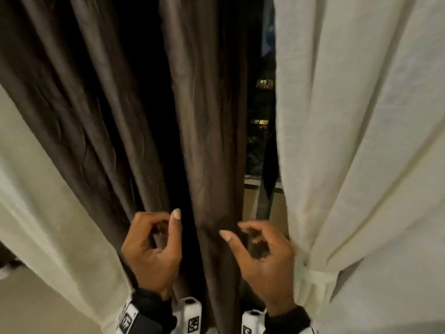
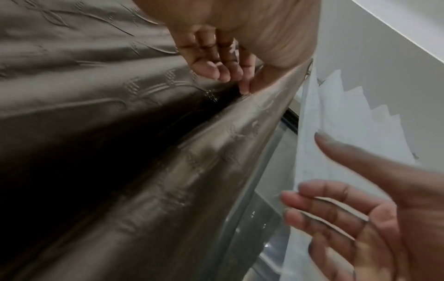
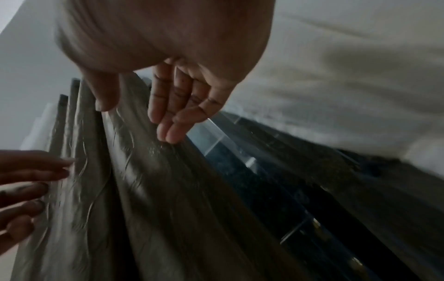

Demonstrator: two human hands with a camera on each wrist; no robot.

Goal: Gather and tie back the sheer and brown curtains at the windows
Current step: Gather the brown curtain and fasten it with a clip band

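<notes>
The brown curtain [image 1: 204, 141] hangs in loose folds at the centre. My left hand [image 1: 163, 227] is in front of its left folds, fingers loosely curled and thumb up, gripping nothing. In the left wrist view the left hand [image 2: 230, 79] touches a fold of the brown curtain [image 2: 120, 133]. My right hand [image 1: 240, 235] is at the curtain's right edge. In the right wrist view the right hand [image 3: 134, 121] has relaxed fingers, whose tips brush the brown curtain [image 3: 156, 190]. The pale sheer curtain [image 1: 361, 141] on the right is gathered by a tie band [image 1: 315, 276].
Another pale curtain [image 1: 36, 189] hangs at the left. Between the brown and the right sheer curtain a narrow strip of dark window glass [image 1: 262, 141] shows, with lights outside. A bit of floor [image 1: 36, 309] appears at the lower left.
</notes>
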